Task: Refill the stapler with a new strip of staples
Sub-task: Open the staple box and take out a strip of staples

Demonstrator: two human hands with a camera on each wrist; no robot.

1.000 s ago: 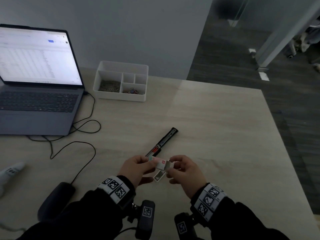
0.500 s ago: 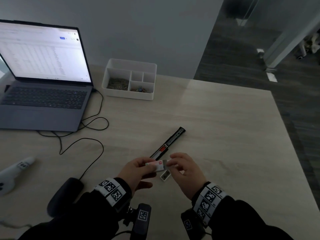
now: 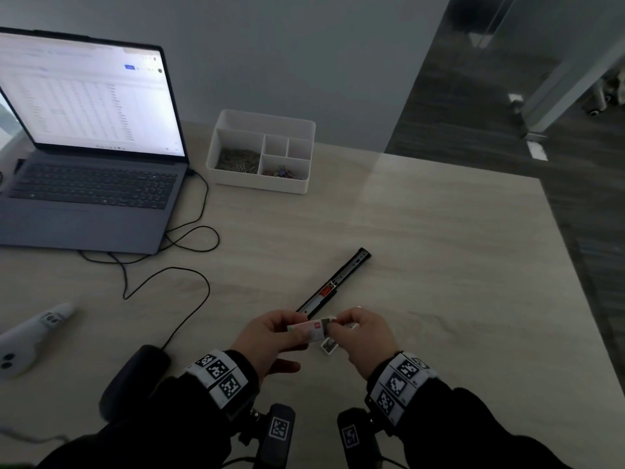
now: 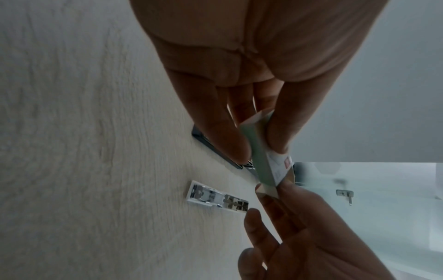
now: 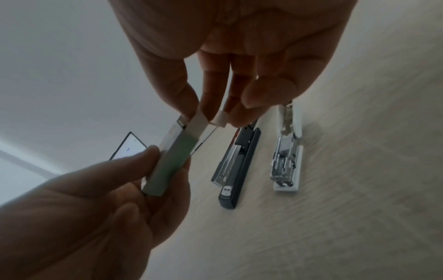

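My left hand (image 3: 291, 330) grips a small staple box (image 3: 313, 328), white with a red mark and a green side (image 5: 172, 157), a little above the table. My right hand (image 3: 333, 328) pinches the flap at the box's right end (image 5: 199, 119). Just beyond the hands a long black stapler (image 3: 338, 282) lies opened out flat on the table, its metal channel showing (image 5: 230, 163). A small white and metal stapler part (image 3: 328, 345) lies on the table under the hands, beside the black stapler (image 5: 287, 151).
An open laptop (image 3: 88, 137) stands at the back left, with cables (image 3: 189, 275) trailing to a dark object (image 3: 135, 377) by my left sleeve. A white compartment tray (image 3: 260, 184) sits at the back. A white device (image 3: 30, 333) lies far left. The table edge (image 3: 575, 265) runs along the right.
Both hands stay on the staple box in about the same place. The box has tipped from more upright to lying nearly level, and my right fingers now hold its end flap.
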